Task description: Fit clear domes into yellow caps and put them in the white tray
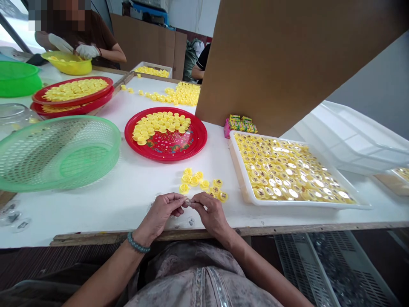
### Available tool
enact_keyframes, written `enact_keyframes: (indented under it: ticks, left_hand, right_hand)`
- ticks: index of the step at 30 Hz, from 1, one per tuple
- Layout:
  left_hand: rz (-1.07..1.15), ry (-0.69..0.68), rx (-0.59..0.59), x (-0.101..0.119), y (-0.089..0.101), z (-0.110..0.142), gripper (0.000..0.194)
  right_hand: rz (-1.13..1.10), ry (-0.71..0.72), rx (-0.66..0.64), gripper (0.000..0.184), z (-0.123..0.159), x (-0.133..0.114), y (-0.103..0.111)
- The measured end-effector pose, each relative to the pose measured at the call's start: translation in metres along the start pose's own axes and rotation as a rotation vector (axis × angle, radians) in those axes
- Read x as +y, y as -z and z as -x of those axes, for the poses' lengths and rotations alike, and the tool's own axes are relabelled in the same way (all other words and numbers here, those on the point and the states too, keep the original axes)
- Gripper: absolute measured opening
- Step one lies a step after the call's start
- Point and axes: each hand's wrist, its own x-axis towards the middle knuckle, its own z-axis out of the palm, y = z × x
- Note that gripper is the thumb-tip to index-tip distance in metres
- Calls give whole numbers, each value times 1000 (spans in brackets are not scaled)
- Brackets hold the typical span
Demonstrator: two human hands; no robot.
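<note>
Near the front edge of the white table (105, 213), my left hand (166, 211) and my right hand (211, 213) meet, their fingertips pinched around a small clear disc (187, 201). Much of that disc is hidden by the fingers. Just beyond lie several small yellow round pieces (194, 179); those nearest my right hand carry dark printed pictures. A clear disc with a dark print (191, 221) rests on the table between my wrists. Further out stands a red floral tray (159, 155) with many plain yellow pieces on its far part.
At right, a white tray (246, 194) is filled with yellow pieces under shiny clear covers. A green mesh basket (60, 181) stands at left, with stacked red trays (72, 102) behind. A large cardboard sheet (271, 64) rises beyond. A gloved co-worker (105, 47) handles a yellow bowl (68, 66).
</note>
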Motion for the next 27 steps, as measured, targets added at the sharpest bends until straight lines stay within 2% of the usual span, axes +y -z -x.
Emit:
enact_keyframes:
  ticks: [2, 4, 9, 12, 17, 19, 21, 23, 27]
  left_hand:
    - [-102, -92, 42, -1, -1, 0, 29]
    - [-194, -132, 79, -2, -1, 0, 30]
    - [-208, -117, 49, 1, -1, -1, 32]
    - [-259, -131, 17, 2, -1, -6, 28]
    - [-281, -70, -55, 3, -2, -17, 24]
    - [-320, -35, -109, 6, -3, -18, 21]
    - [-423, -56, -146, 11, -3, -20, 19]
    - [-600, -153, -95, 16, 0, -24, 17]
    - [-1029, -402, 146, 24, 6, -38, 14]
  right_hand:
    - [-129, -127, 21, 5, 0, 2, -2]
    - [-267, -228, 28, 12, 0, 5, -5]
    - [-323, -277, 33, 15, 3, 10, -10]
    - [-231, -212, 8, 19, 4, 10, -7]
    - [225, 100, -63, 33, 8, 5, 4]
    - [333, 143, -88, 29, 10, 4, 7]
    - [376, 114, -94, 22, 12, 4, 9]
    - [390, 47, -88, 20, 13, 5, 11]
    - [401, -105, -71, 16, 15, 10, 12]
